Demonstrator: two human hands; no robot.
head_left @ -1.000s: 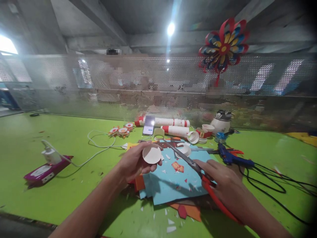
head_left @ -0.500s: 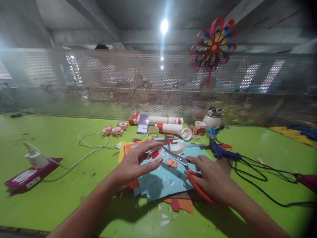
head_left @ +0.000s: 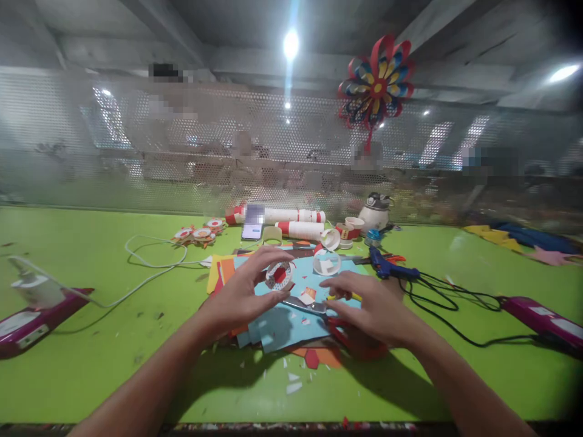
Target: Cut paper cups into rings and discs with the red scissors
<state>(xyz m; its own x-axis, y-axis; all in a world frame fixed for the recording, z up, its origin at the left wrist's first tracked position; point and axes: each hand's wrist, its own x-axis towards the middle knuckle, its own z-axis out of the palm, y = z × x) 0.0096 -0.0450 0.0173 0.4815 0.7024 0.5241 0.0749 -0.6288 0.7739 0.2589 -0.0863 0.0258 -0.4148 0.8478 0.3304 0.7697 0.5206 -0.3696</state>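
Note:
In the head view my left hand (head_left: pixel 248 288) curves its thumb and fingers around a round white cup-base piece (head_left: pixel 269 280) with a red shape (head_left: pixel 279 275) in its centre. My right hand (head_left: pixel 371 303) hovers with fingers apart over light blue paper sheets (head_left: pixel 277 331). Below it lie scissors, their blades (head_left: pixel 305 305) on the paper and their red handles (head_left: pixel 359 343) partly under the hand. A thin yellow stick (head_left: pixel 334 297) shows by the right fingertips; whether they touch it I cannot tell. Near it lie a small orange-and-white scrap (head_left: pixel 308 295) and a white ring (head_left: pixel 327 263).
Beyond the sheets stand stacked paper cups (head_left: pixel 300 230), a phone (head_left: pixel 253 223), a tape roll (head_left: pixel 272 236) and a white jug (head_left: pixel 374 215). On the right lies a blue glue gun (head_left: pixel 387 265) with a black cord. Purple power strips (head_left: pixel 544 318) lie at both sides.
My right hand has let go of the scissors, which now lie on the paper, and its fingers have opened. The cup-base piece in my left hand has turned, showing more of its red centre.

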